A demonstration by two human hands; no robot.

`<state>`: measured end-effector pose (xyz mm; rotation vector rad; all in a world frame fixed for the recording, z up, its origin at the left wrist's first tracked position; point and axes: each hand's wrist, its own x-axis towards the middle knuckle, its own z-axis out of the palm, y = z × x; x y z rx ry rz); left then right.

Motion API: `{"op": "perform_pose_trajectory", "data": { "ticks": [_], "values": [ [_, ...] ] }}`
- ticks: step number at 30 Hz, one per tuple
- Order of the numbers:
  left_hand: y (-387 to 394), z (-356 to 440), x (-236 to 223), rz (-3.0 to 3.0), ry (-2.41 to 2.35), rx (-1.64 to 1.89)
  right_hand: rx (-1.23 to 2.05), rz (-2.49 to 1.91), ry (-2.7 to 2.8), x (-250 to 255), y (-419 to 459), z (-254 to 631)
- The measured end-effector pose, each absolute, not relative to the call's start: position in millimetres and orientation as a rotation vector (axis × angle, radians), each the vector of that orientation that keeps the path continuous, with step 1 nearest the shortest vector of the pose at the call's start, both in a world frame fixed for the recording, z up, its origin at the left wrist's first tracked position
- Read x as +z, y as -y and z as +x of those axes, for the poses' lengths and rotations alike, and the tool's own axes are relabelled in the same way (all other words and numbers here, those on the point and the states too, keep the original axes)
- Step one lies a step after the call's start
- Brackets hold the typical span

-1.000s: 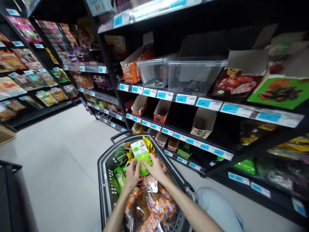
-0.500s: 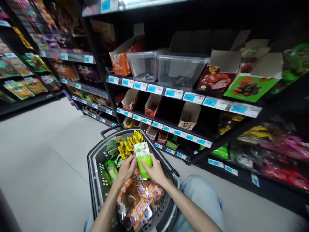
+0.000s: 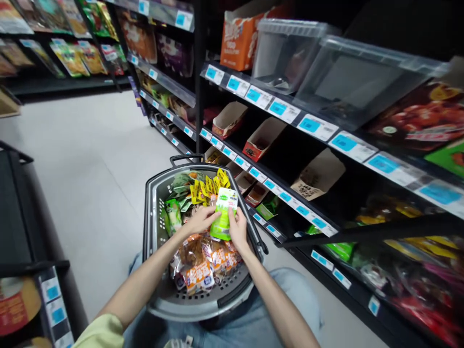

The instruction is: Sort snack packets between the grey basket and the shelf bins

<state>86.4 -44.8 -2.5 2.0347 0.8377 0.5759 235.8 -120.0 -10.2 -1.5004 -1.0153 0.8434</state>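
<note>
Both my hands hold a small green and white snack packet (image 3: 224, 212) upright over a grey shopping basket (image 3: 156, 290). My left hand (image 3: 200, 221) pinches the packet's left edge. My right hand (image 3: 238, 227) grips its right edge, fingers closed on it. The basket rests on my lap and is full of snack bags: orange ones (image 3: 203, 263) near me, yellow packets (image 3: 208, 186) and green ones (image 3: 174, 215) farther off.
Black store shelves run along the right with blue price tags (image 3: 277, 108), clear plastic bins (image 3: 348, 79), open cardboard display boxes (image 3: 263, 140) and bagged goods. More shelves stand at the far left and back. A pale floor aisle (image 3: 90, 159) lies to the left.
The view has swung and drawn closer to the shelves. My hands have kept hold of the green packet over the basket, which now sits nearer to my body.
</note>
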Motion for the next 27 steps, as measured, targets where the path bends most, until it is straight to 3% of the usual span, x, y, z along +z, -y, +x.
{"op": "perform_pose_trajectory", "data": {
  "ticks": [27],
  "values": [
    [24,74,-9,2.393,-1.009,0.543,1.017,-1.29,1.027,-32,95,246]
  ]
}}
